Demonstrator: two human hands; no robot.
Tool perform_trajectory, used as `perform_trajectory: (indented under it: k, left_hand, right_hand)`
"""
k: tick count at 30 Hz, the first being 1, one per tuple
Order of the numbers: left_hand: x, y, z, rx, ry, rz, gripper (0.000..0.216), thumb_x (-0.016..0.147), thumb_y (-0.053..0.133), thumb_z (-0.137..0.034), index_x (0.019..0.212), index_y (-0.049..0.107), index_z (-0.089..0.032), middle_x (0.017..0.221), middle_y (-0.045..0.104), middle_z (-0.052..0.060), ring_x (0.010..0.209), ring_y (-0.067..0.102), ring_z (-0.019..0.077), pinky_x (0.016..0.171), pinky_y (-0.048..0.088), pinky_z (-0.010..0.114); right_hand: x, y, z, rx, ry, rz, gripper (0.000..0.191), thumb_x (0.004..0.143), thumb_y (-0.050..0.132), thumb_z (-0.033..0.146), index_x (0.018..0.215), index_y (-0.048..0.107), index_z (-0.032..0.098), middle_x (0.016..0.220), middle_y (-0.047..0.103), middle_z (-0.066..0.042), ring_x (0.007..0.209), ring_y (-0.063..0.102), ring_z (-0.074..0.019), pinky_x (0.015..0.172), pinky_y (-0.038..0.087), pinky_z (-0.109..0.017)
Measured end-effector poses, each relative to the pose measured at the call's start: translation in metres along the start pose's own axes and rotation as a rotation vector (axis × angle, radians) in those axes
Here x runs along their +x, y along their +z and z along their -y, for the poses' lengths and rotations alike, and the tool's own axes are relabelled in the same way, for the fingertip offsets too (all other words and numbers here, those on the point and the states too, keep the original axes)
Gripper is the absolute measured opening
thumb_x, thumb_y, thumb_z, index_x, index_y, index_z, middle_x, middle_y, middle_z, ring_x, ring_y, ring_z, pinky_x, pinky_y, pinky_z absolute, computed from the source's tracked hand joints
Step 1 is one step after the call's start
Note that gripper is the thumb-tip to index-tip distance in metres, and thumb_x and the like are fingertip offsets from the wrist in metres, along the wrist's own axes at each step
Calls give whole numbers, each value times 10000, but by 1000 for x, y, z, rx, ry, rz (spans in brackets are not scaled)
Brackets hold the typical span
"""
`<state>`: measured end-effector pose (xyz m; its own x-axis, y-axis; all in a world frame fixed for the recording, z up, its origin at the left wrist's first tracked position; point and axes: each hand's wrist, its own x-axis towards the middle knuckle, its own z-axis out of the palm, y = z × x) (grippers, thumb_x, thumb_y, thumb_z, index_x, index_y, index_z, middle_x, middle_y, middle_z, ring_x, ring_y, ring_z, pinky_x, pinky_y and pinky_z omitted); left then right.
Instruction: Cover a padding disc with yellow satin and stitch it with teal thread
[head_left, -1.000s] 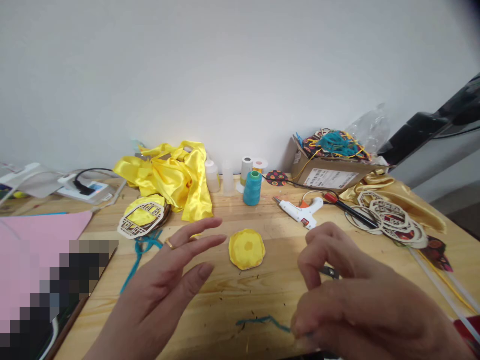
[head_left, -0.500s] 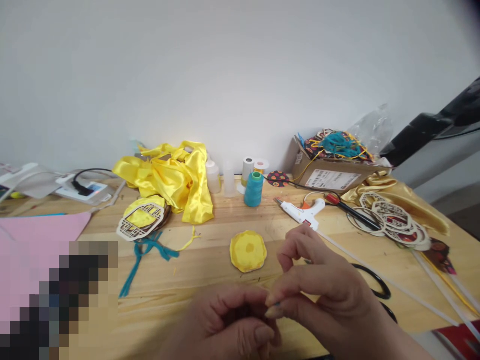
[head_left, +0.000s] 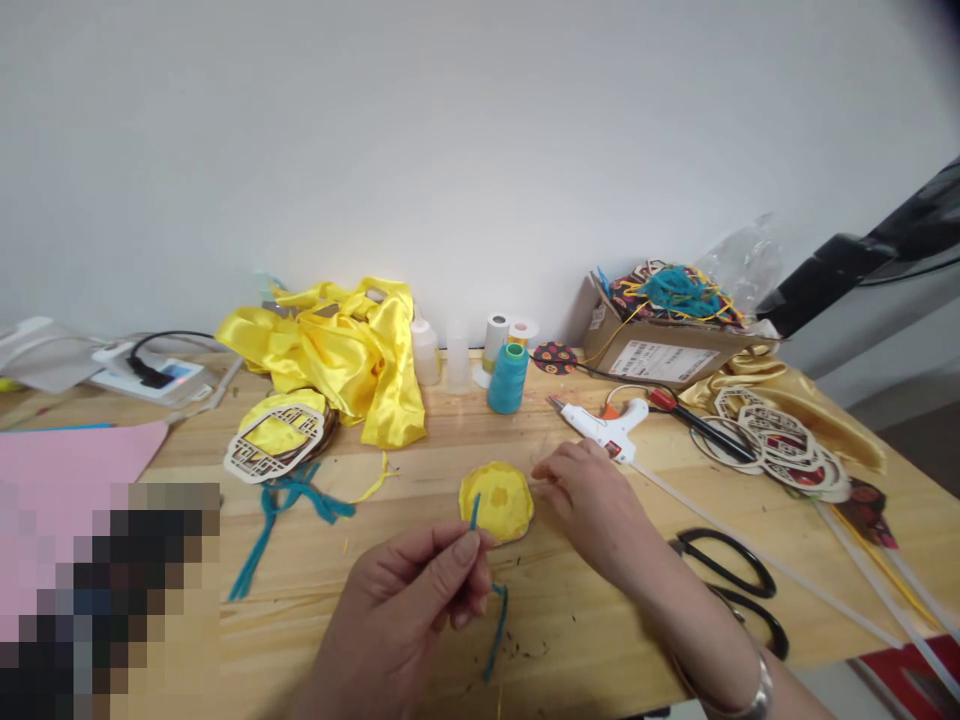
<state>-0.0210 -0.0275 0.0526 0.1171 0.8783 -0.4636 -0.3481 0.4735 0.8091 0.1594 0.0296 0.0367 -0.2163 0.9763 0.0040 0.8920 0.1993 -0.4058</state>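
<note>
My left hand (head_left: pixel 420 595) pinches a short teal cord (head_left: pixel 475 512) between thumb and forefinger. One end sticks up above the fingertips, and the other hangs down below them. Just behind the cord, a round yellow fabric-covered disc (head_left: pixel 501 495) lies on the table, a darker yellow patch at its middle. To the right of the disc is my right hand (head_left: pixel 600 510), its fingers loosely bent and pointing left, with nothing visible in them. A white glue gun (head_left: pixel 604 425) lies just beyond that hand. Black-handled scissors (head_left: pixel 731 565) are partly hidden by my right forearm.
A teal thread cone (head_left: pixel 508 380) stands at the back beside bottles. Yellow satin (head_left: pixel 352 360) is heaped at left, near stacked wooden cutouts (head_left: pixel 277 445) and teal cords (head_left: pixel 307 500). At right are a filled cardboard box (head_left: pixel 660 345) and more cutouts (head_left: pixel 787 445).
My hands have separated. The right moved up and away toward the glue gun; the left stayed low, and the teal cord now shows clearly in it. More of the scissors is visible.
</note>
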Motion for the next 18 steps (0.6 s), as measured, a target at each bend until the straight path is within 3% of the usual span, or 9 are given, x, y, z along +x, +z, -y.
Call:
perform_trajectory:
  k: [6, 12, 18]
  left_hand:
    - [3, -5, 2, -55, -19, -15, 146, 654, 765, -316, 665, 745, -172, 539, 637, -6, 512, 509, 79, 488, 380, 163]
    - [4, -5, 3, -89, -44, -22, 156, 623, 788, -319, 662, 750, -172, 549, 654, 1, 512, 516, 80, 488, 389, 162]
    - [3, -6, 3, -76, -60, -41, 183, 571, 816, -339, 637, 750, -181, 538, 651, -1, 512, 520, 92, 490, 400, 174]
  right_hand:
    - [3, 13, 1, -27, 16, 39, 122, 778, 572, 122, 733, 673, 173, 818, 648, -79, 846, 504, -232, 745, 404, -324]
    - [7, 19, 0, 3, 45, 32, 181, 778, 537, 94, 651, 640, 172, 748, 634, -89, 820, 504, -239, 735, 397, -331]
    - [9, 2, -1, 152, 52, -68, 175, 775, 522, 77, 654, 607, 170, 736, 629, -49, 809, 520, -204, 735, 399, -318]
